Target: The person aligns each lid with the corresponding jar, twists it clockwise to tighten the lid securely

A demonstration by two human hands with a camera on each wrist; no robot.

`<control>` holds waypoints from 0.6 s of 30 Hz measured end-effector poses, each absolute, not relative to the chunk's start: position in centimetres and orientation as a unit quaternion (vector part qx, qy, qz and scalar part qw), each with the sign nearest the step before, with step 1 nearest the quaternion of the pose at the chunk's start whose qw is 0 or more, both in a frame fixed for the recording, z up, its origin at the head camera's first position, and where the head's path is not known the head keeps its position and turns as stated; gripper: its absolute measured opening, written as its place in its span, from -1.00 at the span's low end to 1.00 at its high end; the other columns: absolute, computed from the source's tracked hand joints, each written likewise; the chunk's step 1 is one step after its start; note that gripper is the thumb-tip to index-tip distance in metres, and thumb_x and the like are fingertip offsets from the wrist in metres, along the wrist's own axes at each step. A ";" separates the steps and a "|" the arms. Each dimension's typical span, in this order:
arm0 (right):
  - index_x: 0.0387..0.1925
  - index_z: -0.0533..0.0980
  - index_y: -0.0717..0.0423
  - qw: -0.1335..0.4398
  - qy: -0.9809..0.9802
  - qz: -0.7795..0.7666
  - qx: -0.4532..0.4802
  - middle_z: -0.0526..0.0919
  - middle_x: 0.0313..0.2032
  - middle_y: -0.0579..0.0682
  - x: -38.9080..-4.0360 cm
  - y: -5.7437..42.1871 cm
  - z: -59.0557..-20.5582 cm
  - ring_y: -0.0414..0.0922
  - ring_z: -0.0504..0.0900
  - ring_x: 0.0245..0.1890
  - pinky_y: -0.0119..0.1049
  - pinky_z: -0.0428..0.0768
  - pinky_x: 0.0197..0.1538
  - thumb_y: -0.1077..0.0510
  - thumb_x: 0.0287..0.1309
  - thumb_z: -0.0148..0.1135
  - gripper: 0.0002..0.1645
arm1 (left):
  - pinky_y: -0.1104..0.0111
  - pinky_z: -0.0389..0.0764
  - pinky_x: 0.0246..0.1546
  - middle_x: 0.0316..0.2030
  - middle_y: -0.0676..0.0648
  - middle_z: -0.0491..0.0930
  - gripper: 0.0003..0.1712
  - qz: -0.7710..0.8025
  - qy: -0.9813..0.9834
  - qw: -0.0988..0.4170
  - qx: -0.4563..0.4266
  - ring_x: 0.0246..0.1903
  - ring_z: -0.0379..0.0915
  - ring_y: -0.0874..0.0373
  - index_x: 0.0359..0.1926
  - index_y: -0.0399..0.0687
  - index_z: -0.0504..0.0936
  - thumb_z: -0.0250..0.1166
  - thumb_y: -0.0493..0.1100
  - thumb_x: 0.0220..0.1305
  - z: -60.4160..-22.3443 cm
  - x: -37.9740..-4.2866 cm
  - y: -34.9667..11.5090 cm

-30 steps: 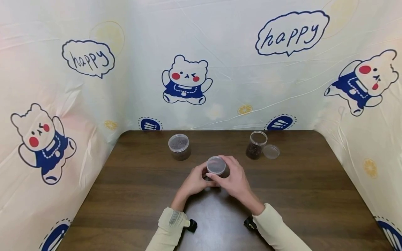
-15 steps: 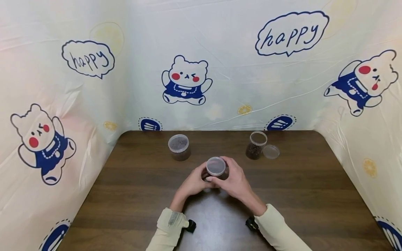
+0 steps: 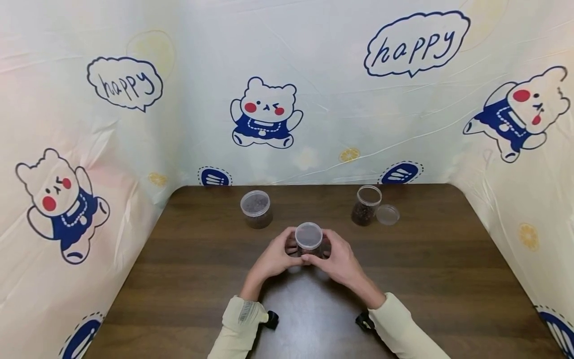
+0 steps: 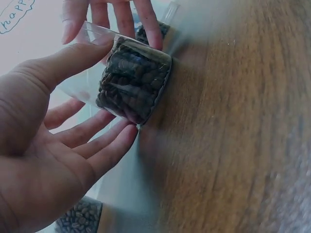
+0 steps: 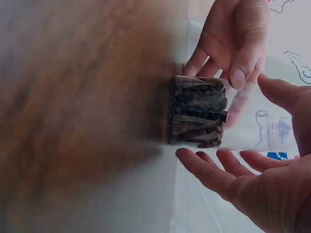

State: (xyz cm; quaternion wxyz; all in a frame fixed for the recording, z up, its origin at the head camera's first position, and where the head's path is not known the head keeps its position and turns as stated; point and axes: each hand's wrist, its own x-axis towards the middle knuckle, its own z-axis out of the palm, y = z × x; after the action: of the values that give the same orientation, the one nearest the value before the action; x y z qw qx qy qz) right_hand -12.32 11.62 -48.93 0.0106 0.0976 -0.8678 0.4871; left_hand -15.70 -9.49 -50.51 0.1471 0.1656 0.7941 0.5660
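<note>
Head view: 1 lidded jar [image 3: 309, 241], left hand [image 3: 274, 256] and right hand [image 3: 342, 258] curved round it; step apparently steadying; next move likely calls for even grip.

A clear, cylindrical jar [image 3: 309, 243] stands upright near the middle of the brown wooden table [image 3: 188, 279], its sides held between the left hand [image 3: 272, 257] and right hand [image 3: 343, 259]. Dark beans [image 4: 130, 80] fill its lower part; a flat, translucent lid [image 3: 308, 233] covers the top.

Left grip [image 5: 235, 41] and right grip [image 5: 267, 187] hold a jar [image 5: 238, 136] of dark beans [image 5: 198, 112].
</note>
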 end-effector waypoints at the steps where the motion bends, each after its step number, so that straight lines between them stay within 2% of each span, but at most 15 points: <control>1: 0.30 0.51 0.04 0.005 -0.862 0.497 0.096 0.67 0.13 0.06 -12.3 11.6 -49.0 0.03 0.68 0.14 -0.06 0.76 0.07 -0.07 0.06 0.66 -0.19 | 0.11 0.70 0.21 0.21 -0.24 0.62 -0.16 0.567 0.794 0.148 0.165 0.22 0.65 -0.11 0.41 -0.10 0.39 0.58 -0.33 0.16 -50.5 -15.7 -9.5; 10: 0.30 0.50 0.05 -0.009 -0.849 0.521 0.091 0.64 0.15 0.08 -12.5 11.8 -49.1 0.01 0.68 0.16 -0.22 0.77 0.05 -0.02 0.10 0.65 -0.22 | 0.12 0.67 0.24 0.20 -0.25 0.63 -0.23 0.563 0.795 0.138 0.179 0.25 0.64 -0.12 0.38 -0.08 0.43 0.56 -0.32 0.21 -50.5 -15.7 -9.5; 18: 0.30 0.51 0.10 0.000 -0.850 0.519 0.095 0.67 0.15 0.10 -13.3 12.4 -48.3 0.03 0.70 0.16 -0.15 0.78 0.06 0.03 0.09 0.65 -0.22 | 0.15 0.62 0.32 0.25 -0.20 0.60 -0.24 0.556 0.802 0.114 0.185 0.30 0.60 -0.06 0.42 0.00 0.43 0.53 -0.28 0.25 -50.3 -16.0 -8.8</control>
State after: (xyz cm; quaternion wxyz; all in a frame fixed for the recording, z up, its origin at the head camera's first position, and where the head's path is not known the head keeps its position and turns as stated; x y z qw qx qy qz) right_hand -13.30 12.41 -48.34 0.0001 0.0952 -0.8496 0.5187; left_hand -16.04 -8.79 -50.34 0.1137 0.1849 0.8022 0.5563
